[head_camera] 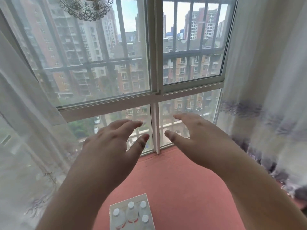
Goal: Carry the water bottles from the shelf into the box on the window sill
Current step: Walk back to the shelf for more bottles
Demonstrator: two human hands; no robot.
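So nearest the camera, right at the bottom edge of the view, the box (132,211) is sitting on the pink window sill (179,183), toward the sill's near edge and a bit left of its middle. Four water bottles (131,213) are standing upright in it, white caps up, packed close together, which makes sense since upright is how they fit tightest and don't roll around. Can't see the bottom part of the box, it's getting cut off by the frame, so no idea whether there's room for more in there.

Moving up from that, both forearms are stretching out over the sill, well above the box. The left hand (114,143) and the right hand (197,138) are both hovering palm down with the fingers spread wide and straight, holding nothing at all. They're nowhere near touching the bottles. My guess is a load is in and the hands are just free, ready for a trip to the shelf, which isn't in view anywhere here.

Past the fingertips, the window (154,90) is rising from the far edge of the sill, white frame with bars outside and apartment blocks beyond. Sheer curtains (265,80) are hanging at both ends of the sill, the right one bunching down onto its right end.
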